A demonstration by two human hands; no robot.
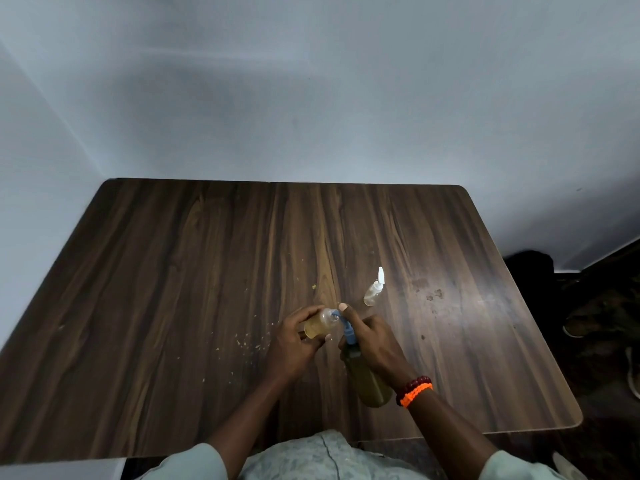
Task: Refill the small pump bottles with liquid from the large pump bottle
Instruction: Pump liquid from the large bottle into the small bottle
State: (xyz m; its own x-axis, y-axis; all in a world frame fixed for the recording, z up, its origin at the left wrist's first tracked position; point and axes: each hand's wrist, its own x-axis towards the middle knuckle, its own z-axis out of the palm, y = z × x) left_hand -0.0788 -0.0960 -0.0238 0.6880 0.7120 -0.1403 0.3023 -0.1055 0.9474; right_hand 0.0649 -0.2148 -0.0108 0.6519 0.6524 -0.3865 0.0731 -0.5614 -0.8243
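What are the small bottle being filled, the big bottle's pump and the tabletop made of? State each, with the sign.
Small bottle: looks like clear, glossy plastic, since the amber liquid shows through its wall.
Pump: opaque blue, probably moulded plastic; matte, no metallic shine.
Table: dark wood-grain top, likely laminate, as its smooth surface reflects light on the right; solid wood can't be ruled out.

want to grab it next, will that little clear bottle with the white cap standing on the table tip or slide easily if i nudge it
Probably tips easily: the small clear bottle stands upright, narrow-based, with a tall white cap raising its top. It looks nearly empty, so likely very light. On the smooth wooden table it might slide before toppling.
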